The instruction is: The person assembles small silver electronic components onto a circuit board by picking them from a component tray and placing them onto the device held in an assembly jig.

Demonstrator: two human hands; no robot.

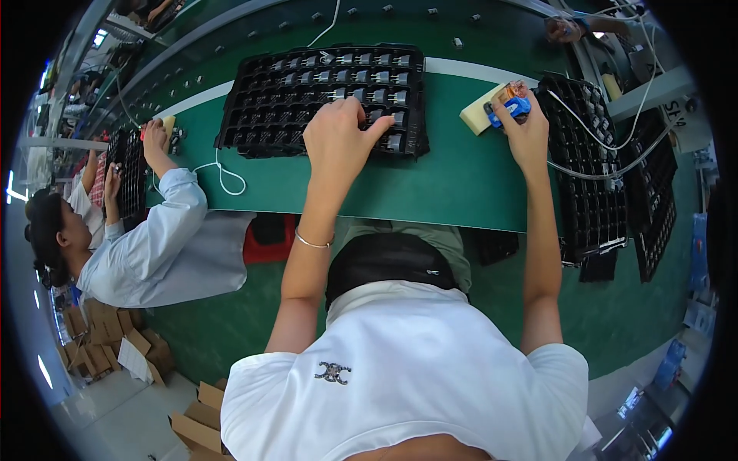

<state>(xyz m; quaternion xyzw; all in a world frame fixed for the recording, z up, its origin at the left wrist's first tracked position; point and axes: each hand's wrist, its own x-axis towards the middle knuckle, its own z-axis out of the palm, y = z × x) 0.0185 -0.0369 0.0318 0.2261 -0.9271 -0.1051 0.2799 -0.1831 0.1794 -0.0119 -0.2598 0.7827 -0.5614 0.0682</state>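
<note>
A black compartment tray lies on the green bench in front of me, with rows of small silver-and-black cylindrical parts in its pockets. My left hand rests over its right half. The thumb is stretched away from the curled fingers, beside a part in the lower rows, and I see nothing clearly gripped. To the tray's right, my right hand closes around a small blue object with a coppery top, its exact kind unclear. It is held against or just beside a pale yellow block.
More black trays are stacked at the right, with a white cable across them. A white cord loops left of my tray. A co-worker sits at the left. Small parts line the far strip; cartons stand on the floor.
</note>
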